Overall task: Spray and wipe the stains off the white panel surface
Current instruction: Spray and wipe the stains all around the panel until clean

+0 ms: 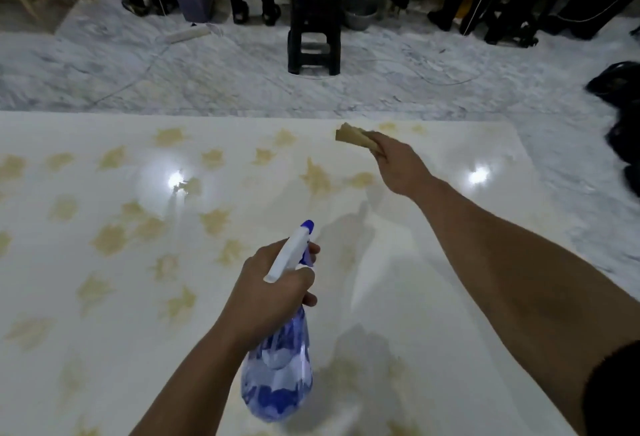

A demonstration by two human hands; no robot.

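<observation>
Panel under both hands, tan stains mostly left of the grips.
I see left hand clenched round spray bottle, neck hidden by fingers; right hand pinches sponge, far end only showing, edges blurred.

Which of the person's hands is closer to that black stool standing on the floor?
The right hand. It is stretched toward the panel's far edge with a tan sponge, below and right of the black stool. The left hand grips the spray bottle much nearer the person.
</observation>
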